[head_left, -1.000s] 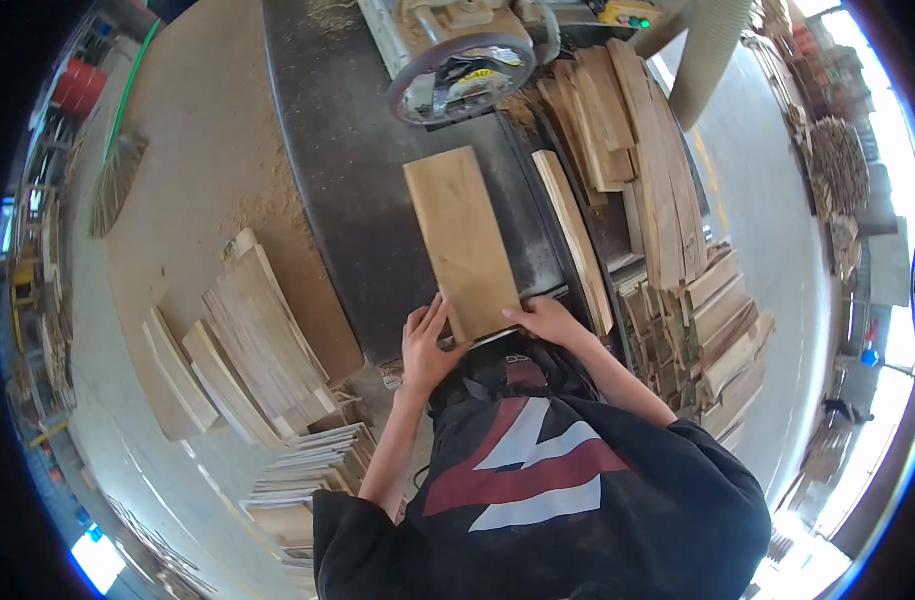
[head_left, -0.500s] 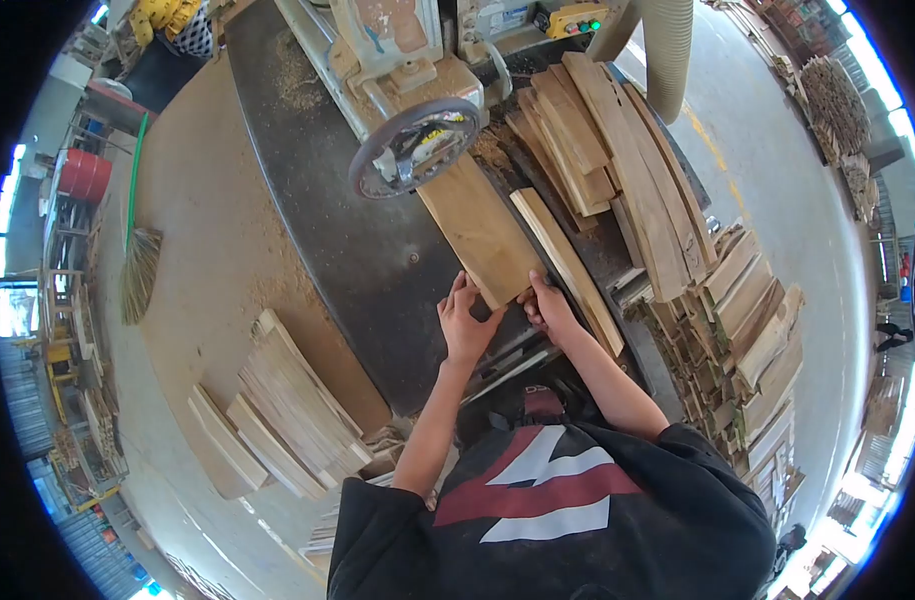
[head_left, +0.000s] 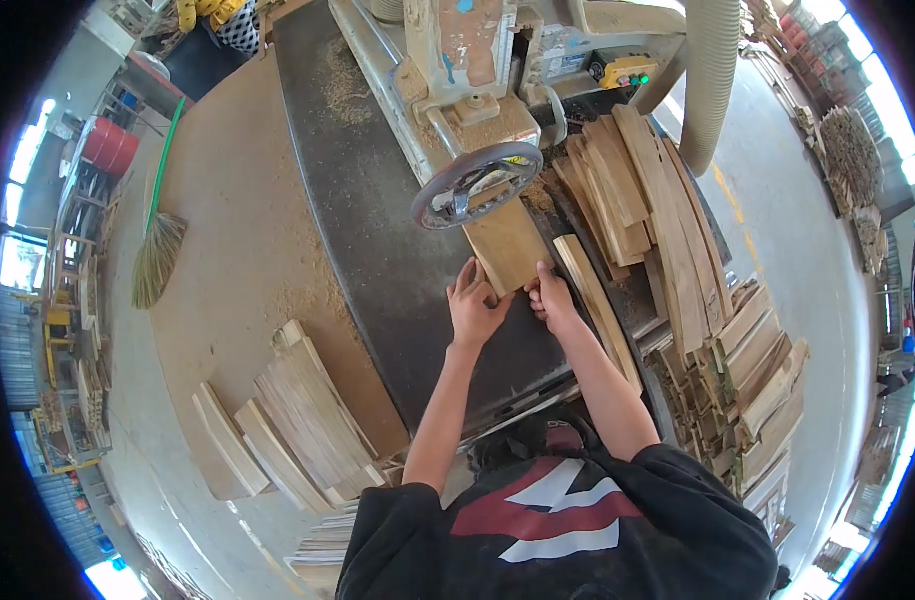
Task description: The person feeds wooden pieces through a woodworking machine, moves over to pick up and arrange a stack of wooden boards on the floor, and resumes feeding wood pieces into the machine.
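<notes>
A flat wooden board [head_left: 510,250] lies on the dark metal machine table [head_left: 387,240], its far end hidden under the handwheel [head_left: 429,204] and machine head. My left hand [head_left: 477,312] grips the near left corner, with fingers along the side edge and the thumb at the end. At the near right corner my right hand [head_left: 553,298] is closed on the same board, thumb on top and fingers curled. Just right of that hand runs a narrow wooden strip [head_left: 599,312], apart from the board.
Long planks [head_left: 667,220] are piled at the table's right side, above stacked offcuts [head_left: 752,370]. More boards [head_left: 312,400] lie at the lower left. A ribbed hose [head_left: 712,90] hangs at upper right. A broom [head_left: 160,260] stands at the left.
Both hands have moved forward with the board, and less of it shows before the handwheel. The whole view has shifted, with the machine now further right.
</notes>
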Demonstrator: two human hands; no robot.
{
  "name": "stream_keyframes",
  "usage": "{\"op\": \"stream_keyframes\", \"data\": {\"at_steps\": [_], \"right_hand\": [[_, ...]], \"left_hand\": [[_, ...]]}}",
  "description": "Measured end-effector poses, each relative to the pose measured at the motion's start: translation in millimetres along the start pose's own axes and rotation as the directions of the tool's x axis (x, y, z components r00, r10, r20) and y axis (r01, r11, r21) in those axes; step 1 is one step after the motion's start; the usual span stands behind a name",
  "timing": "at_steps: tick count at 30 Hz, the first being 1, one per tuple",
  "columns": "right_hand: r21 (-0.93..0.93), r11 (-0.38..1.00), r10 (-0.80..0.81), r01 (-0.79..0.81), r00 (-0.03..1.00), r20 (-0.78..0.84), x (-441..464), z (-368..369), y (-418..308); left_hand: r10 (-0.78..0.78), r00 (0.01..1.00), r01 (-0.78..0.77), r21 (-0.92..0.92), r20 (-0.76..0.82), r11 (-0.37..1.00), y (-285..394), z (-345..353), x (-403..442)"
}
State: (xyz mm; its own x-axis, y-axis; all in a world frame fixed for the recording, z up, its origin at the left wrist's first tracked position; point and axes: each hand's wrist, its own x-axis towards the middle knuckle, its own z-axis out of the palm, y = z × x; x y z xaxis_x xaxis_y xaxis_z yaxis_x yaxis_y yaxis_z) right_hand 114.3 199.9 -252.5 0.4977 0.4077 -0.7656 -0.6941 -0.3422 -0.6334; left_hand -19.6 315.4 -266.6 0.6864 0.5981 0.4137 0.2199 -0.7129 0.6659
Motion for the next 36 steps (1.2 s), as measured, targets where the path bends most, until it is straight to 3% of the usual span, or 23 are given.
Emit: {"op": "stream_keyframes", "data": {"at_steps": [5, 7, 10, 12, 17, 20, 23, 28, 31, 33, 34, 36], "right_hand": [[0.003, 1.0, -0.024, 0.024, 0.999, -0.023, 19.1, 24.6, -19.6], [-0.038, 0.997, -0.073, 0.068, 0.984, -0.162, 18.4, 30.4, -15.3], [-0.034, 0.981, -0.196, 0.193, 0.966, -0.171, 24.9, 28.7, 0.6], [-0.009, 0.983, -0.18, 0.182, 0.961, -0.211, 21.4, 32.7, -0.4], [0.07, 0.98, -0.173, 0.187, 0.97, -0.17, 10.7, 34.5, -3.6], [0.093, 0.943, -0.31, 0.321, 0.944, -0.11, 8.4, 31.3, 9.6], [0.074, 0.941, -0.319, 0.331, 0.937, -0.146, 22.4, 33.1, 10.2], [0.115, 0.984, -0.126, 0.135, 0.989, -0.081, 33.6, 42.7, -10.6], [0.166, 0.972, -0.155, 0.166, 0.985, -0.078, 45.8, 57.4, -26.9], [0.061, 0.974, -0.216, 0.219, 0.975, -0.045, 53.6, 62.3, -36.7], [0.07, 0.972, -0.221, 0.224, 0.974, -0.044, 57.1, 61.2, -39.5], [0.077, 0.955, -0.296, 0.288, 0.947, 0.124, 63.1, 59.0, -47.0]], "left_hand": [[0.015, 0.999, -0.014, 0.031, -0.033, 0.999, -7.9, 1.9, 22.1], [-0.014, 1.0, 0.014, 0.017, 0.006, 1.0, -10.2, 5.0, 22.8], [-0.071, 0.994, 0.069, -0.02, -0.084, 0.997, -6.3, 13.6, 2.6], [-0.2, 0.957, 0.163, -0.18, -0.21, 0.97, -1.6, 20.3, 4.5], [-0.195, 0.922, 0.17, -0.101, -0.336, 0.98, 7.7, 19.5, 4.4], [-0.187, 0.926, 0.182, -0.047, -0.328, 0.982, 9.9, 23.0, 1.9], [-0.24, 0.918, 0.237, -0.048, -0.317, 0.97, 10.3, 26.1, 2.1], [-0.292, 0.89, 0.319, 0.019, -0.35, 0.948, 3.7, 36.7, 12.2], [-0.254, 0.857, 0.33, 0.1, -0.448, 0.939, -0.1, 43.3, 34.0], [-0.363, 0.806, 0.455, 0.097, -0.468, 0.885, -5.2, 46.0, 43.4], [-0.353, 0.81, 0.446, 0.101, -0.468, 0.889, -9.0, 49.0, 46.5], [-0.429, 0.745, 0.519, 0.039, -0.511, 0.854, -12.9, 52.7, 59.6]]}}
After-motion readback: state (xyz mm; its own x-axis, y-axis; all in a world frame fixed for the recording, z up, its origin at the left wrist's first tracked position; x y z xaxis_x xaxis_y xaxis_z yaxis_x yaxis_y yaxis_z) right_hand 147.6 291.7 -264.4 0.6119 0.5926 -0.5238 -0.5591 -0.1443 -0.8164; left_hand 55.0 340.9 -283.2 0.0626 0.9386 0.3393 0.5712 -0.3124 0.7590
